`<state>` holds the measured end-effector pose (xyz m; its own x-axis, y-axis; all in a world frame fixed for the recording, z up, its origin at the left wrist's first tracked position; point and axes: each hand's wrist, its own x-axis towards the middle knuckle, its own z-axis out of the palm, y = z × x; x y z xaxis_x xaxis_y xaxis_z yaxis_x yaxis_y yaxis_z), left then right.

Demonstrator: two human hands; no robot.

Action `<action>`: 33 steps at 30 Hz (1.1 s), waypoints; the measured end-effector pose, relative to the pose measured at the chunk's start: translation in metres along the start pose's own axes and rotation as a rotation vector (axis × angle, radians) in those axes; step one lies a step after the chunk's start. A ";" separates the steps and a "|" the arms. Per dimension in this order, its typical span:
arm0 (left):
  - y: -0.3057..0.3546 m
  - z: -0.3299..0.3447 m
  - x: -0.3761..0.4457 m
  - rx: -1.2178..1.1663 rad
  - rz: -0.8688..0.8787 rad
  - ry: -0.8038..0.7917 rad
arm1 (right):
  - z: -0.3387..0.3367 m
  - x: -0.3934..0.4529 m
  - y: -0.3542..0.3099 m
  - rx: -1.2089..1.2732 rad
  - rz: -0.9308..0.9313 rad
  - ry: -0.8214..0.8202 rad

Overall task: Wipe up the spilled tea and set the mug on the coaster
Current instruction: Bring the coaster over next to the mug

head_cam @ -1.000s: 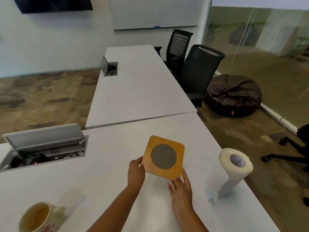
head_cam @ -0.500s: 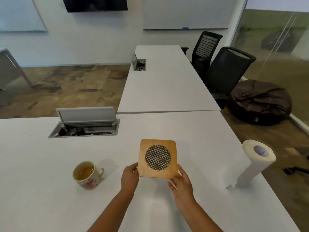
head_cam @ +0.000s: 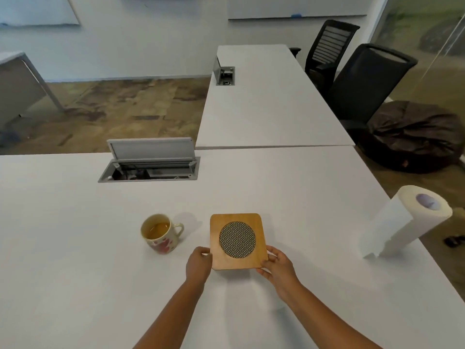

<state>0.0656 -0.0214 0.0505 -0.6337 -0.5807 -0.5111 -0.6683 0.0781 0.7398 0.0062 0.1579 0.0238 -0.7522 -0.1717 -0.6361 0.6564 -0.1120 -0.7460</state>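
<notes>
Coaster (head_cam: 238,241) is pinched at its near corners by the left hand (head_cam: 198,264) and right hand (head_cam: 276,265), low over the bench (head_cam: 75,273). Mug (head_cam: 161,234) of tea sits just to its left. Looks like placing the coaster; next probably the paper towel roll (head_cam: 412,220), though I can't spot any spill.

Both bare forearms reach in from the near edge, converging toward the centre. Left hand (head_cam: 198,264) curls its fingers (head_cam: 204,251) in a pinch at the far end; right hand (head_cam: 276,265) is cupped, thumb on top, fingers tucked beneath.
</notes>
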 end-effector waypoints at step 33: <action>-0.015 0.016 0.080 0.081 -0.009 -0.062 | 0.020 0.078 -0.012 -0.910 -0.089 0.128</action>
<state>0.0187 -0.0560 -0.0088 -0.6486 -0.5307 -0.5456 -0.7019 0.1397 0.6985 -0.0594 0.1258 -0.0126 -0.8338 -0.0842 -0.5456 0.3386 0.7025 -0.6259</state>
